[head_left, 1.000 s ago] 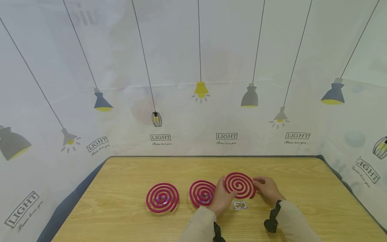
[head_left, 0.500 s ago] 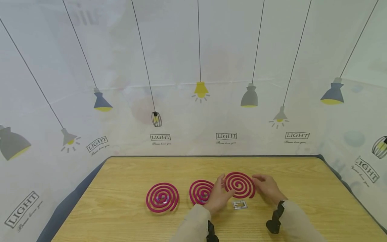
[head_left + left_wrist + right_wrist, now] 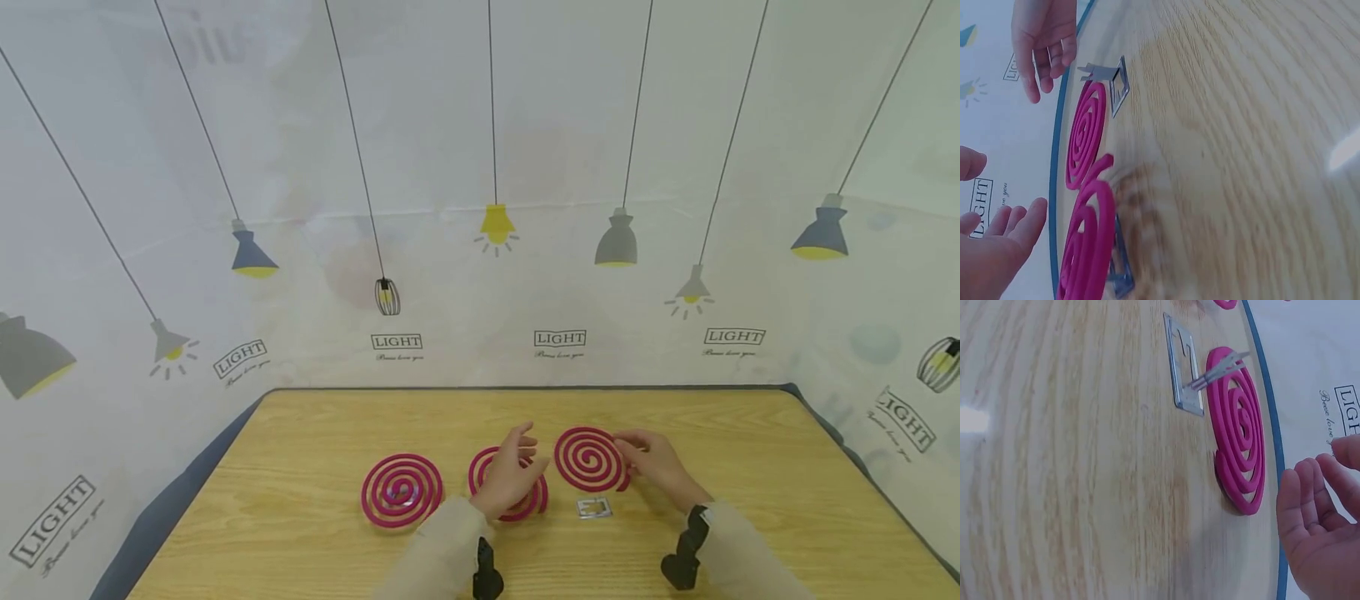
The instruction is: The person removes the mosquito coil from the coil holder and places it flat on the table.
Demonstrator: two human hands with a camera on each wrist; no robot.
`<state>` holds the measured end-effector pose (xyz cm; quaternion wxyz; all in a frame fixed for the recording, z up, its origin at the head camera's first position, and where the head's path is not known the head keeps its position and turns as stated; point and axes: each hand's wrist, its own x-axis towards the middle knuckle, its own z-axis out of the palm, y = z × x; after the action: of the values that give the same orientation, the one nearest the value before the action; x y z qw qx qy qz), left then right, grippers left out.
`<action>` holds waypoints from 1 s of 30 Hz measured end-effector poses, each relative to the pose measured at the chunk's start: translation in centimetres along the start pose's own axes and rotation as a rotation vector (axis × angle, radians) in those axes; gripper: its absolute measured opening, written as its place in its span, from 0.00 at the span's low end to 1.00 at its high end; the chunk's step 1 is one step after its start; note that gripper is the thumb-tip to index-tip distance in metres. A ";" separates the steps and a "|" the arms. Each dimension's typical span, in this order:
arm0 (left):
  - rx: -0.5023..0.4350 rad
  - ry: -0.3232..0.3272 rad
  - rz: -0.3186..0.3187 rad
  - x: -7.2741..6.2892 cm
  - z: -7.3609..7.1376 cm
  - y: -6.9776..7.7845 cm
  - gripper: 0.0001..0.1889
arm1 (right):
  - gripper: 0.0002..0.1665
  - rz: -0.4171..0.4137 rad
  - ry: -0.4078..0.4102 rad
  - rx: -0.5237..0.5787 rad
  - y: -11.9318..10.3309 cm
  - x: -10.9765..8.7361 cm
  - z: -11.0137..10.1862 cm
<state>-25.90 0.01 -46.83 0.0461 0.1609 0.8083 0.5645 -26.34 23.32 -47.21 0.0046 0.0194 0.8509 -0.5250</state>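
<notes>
The left hand (image 3: 512, 477) hovered over the middle coil (image 3: 1105, 219), its fingers loose and holding nothing. The right hand (image 3: 660, 468) hung near the outer edge of the right coil (image 3: 590, 457); its fingers were released too, bent slightly, and the right wrist view showed them apart from the coil. That coil lay flat on the bench (image 3: 315, 433), just behind a metal stand (image 3: 596, 507) whose prong stuck up from its flat frame. The middle coil sat raised over another stand, and the left coil (image 3: 403, 488) lay beyond it.
</notes>
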 end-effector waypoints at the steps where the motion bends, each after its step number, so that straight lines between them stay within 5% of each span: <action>1: 0.007 -0.003 0.003 -0.1 -0.4 0.0 0.29 | 0.19 -0.003 0.003 0.002 -0.1 0.0 0.1; 20: -0.061 -0.045 0.022 -2.5 -5.3 -0.5 0.29 | 0.16 -0.059 0.041 0.082 -2.8 -1.0 2.9; 30: -0.048 0.061 0.057 -3.2 -6.4 -1.1 0.29 | 0.12 -0.101 -0.004 0.169 -3.0 -0.9 5.7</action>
<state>-24.75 -7.04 -45.86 0.0091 0.1655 0.7907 0.5893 -25.66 16.89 -47.06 -0.0218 -0.0241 0.8035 -0.5944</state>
